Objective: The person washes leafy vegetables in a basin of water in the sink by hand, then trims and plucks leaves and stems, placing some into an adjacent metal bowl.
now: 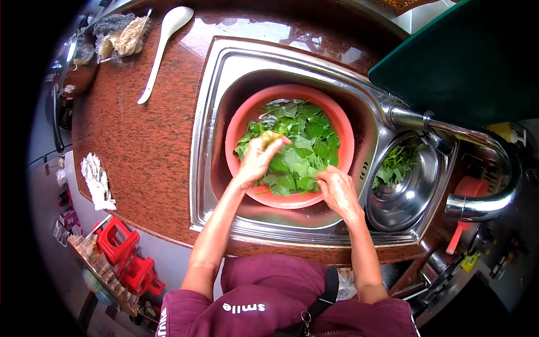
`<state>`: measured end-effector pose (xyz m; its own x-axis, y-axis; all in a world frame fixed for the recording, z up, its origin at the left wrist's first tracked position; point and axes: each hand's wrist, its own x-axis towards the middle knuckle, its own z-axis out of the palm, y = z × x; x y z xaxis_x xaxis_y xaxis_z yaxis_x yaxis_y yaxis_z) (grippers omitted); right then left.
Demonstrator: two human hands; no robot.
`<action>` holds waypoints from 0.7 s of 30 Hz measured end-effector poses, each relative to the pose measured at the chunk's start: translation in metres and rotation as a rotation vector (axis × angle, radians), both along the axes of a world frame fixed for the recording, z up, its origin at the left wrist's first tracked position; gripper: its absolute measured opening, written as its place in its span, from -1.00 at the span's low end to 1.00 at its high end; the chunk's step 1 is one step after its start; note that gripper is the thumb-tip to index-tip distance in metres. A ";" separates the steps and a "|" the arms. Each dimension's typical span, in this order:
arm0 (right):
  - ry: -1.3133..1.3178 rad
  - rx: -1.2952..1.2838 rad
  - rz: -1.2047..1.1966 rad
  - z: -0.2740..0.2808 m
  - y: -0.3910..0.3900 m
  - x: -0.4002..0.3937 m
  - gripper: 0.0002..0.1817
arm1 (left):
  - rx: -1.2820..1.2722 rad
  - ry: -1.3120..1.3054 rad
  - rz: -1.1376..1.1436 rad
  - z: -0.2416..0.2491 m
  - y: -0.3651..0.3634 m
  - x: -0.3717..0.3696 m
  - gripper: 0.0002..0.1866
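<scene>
A pink plastic basin (233, 129) stands in the steel sink, with water and many green leaves (304, 144) in it. Over the basin's left half, my left hand (259, 157) is closed in a pinch on a bit of the leafy greens; its fingertips are slightly blurred. At the lower right rim, my right hand (339, 190) pinches a leaf of the greens between thumb and fingers. To the right, a steel bowl (409, 199) sits in the smaller sink basin and holds more greens (397, 164).
A chrome faucet (488, 208) arches over the right side. On the brown counter (140, 163) lie a white ladle (161, 53), a tray of scrubbers (124, 36) and a crumpled white cloth-like thing (96, 181). A dark green board (449, 67) stands behind. Red stools (126, 253) are at lower left.
</scene>
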<state>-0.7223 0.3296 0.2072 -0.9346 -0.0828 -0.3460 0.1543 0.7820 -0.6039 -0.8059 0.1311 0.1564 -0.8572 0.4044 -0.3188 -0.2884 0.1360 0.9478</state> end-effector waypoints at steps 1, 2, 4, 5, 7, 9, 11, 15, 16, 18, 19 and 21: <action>0.005 -0.065 -0.004 -0.003 -0.006 -0.007 -0.95 | 0.056 -0.043 -0.055 -0.006 0.004 0.006 -0.75; 0.009 -0.128 -0.008 -0.006 -0.012 -0.016 -0.96 | 0.142 -0.115 -0.076 -0.014 0.011 0.013 -0.75; -0.017 -0.211 -0.101 -0.012 -0.024 -0.036 -0.95 | 0.195 -0.263 -0.148 -0.024 0.017 0.022 -0.72; -0.047 -0.231 -0.190 -0.013 -0.029 -0.046 -0.94 | 0.219 -0.232 -0.155 -0.030 0.020 0.025 -0.70; -0.128 -0.443 -0.378 -0.016 -0.035 -0.059 -0.89 | 0.283 -0.231 0.003 -0.026 0.026 0.025 -0.70; -0.229 -0.824 -0.570 -0.018 -0.039 -0.065 -0.83 | 0.207 -0.242 0.032 -0.033 0.016 0.018 -0.69; -0.082 -0.810 -0.569 -0.021 -0.039 -0.064 -0.80 | 0.057 -0.087 0.080 -0.035 -0.001 0.005 -0.68; 0.002 -0.327 -0.099 -0.066 -0.039 -0.027 -0.85 | 0.101 -0.201 0.401 -0.015 -0.031 -0.019 -0.70; -0.064 -0.266 0.071 -0.086 -0.046 -0.011 -0.82 | 0.128 -0.185 0.411 -0.009 -0.036 -0.023 -0.72; -0.044 -0.177 0.178 -0.090 -0.072 0.010 -0.81 | 0.144 -0.172 0.428 -0.001 -0.043 -0.027 -0.73; -0.097 -0.159 0.188 -0.091 -0.082 0.016 -0.81 | 0.156 -0.178 0.442 0.003 -0.044 -0.027 -0.72; -0.067 -0.053 0.231 -0.117 -0.092 0.025 -0.83 | 0.186 -0.187 0.450 0.007 -0.044 -0.026 -0.72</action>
